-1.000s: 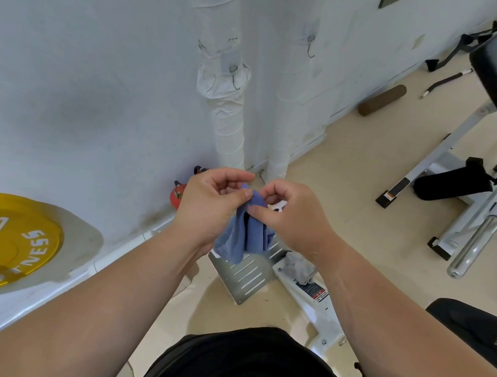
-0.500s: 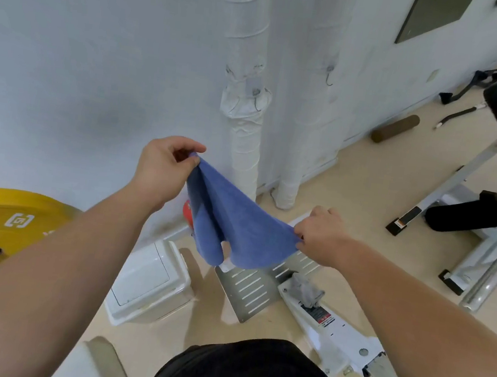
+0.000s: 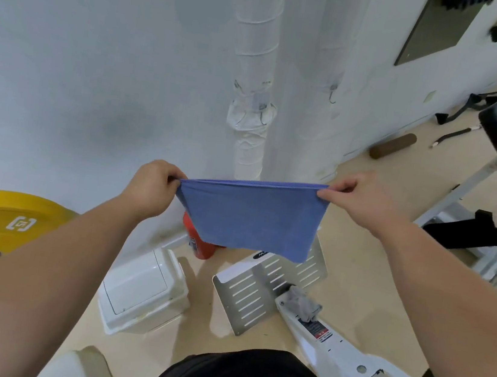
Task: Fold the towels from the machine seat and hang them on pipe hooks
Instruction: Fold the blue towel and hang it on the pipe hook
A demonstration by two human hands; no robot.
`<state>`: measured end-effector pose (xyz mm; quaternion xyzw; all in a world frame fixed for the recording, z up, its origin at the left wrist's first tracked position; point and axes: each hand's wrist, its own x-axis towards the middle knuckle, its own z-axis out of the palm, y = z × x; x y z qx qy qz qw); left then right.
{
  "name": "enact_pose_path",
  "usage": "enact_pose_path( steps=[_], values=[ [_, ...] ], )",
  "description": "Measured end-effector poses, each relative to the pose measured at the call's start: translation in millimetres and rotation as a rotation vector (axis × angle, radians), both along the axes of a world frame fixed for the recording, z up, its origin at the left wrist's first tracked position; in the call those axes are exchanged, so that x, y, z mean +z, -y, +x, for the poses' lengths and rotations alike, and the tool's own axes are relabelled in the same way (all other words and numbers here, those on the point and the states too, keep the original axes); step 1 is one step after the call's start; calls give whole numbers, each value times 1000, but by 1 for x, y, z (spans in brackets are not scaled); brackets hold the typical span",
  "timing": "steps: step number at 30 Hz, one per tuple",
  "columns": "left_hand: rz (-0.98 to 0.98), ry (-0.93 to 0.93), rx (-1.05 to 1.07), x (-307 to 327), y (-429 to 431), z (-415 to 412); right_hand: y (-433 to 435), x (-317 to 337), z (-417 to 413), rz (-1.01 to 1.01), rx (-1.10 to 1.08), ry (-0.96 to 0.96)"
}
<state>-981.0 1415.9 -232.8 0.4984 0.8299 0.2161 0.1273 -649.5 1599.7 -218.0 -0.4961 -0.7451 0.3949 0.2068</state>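
A blue towel is held taut in the air in front of the two wrapped pipes, its top edge level and stretched just below the foot of the nearer one. The left hand pinches the top left corner and the right hand pinches the top right corner; the hands are well apart, each closed on cloth. Two layers show along the top edge, so the towel appears already folded once (a judgement from the doubled hem, not from any seam count). The lower edge hangs free and uneven, lower at the right.

Above the towel, one hook sits on the bulged wrapping of the nearer pipe, and a second hook sits on the farther pipe to its right. Both hooks are bare: nothing is hung so far. Below the towel, a crumpled grey cloth lies on the white machine frame beside the slotted footplate; it may be another towel awaiting its turn, though the frame does not settle that. A red object stands on the floor behind the towel's lower left corner, partly hidden.

Progress, as judged: early. The first towel is mid-fold, with at least one more fold likely before it is small enough to hang neatly. Remaining work: finish the fold, raise the towel to one hook, then deal with any other towels.
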Motion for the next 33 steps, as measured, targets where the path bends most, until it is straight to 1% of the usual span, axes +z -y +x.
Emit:
enact_pose_path(
  steps=[2,5,6,7,8,10,11,12,13,16,17,19,21,25,27,30,33],
  values=[
    [38,206,99,2,-4,1,0,6,2,-129,-44,-120],
    [115,525,158,5,-8,5,-4,7,5,-233,-97,-300],
    [148,607,164,7,-9,7,-5,6,8,-269,-100,-327],
    [175,677,166,8,-9,8,-6,4,10,-293,-92,-309],
    [193,731,165,9,-11,10,-6,3,13,-298,-77,-243],
    [186,772,174,8,-13,14,-5,1,15,-244,-64,-33],
    [175,779,192,8,-14,16,-3,1,14,-229,-75,24],
    [169,791,223,7,-14,18,-3,-1,14,-229,-98,31],
    [168,810,264,6,-15,21,-1,-3,12,-254,-128,-11],
    [186,868,371,4,-18,40,13,-5,4,-376,-223,-227],
    [196,879,389,4,-19,48,20,-6,-1,-405,-250,-274],
    [199,881,381,4,-22,66,35,-9,-14,-457,-297,-335],
    [184,869,328,7,-25,85,51,-14,-30,-503,-322,-398],
    [203,960,260,12,-28,118,78,-15,-57,-502,-198,-512],
    [253,953,223,13,-27,130,88,-10,-63,-498,-144,-538],
    [312,950,175,15,-21,138,94,-7,-62,-490,-44,-541],
    [292,982,128,13,-15,139,95,-11,-55,-405,40,-500]
  ],
)
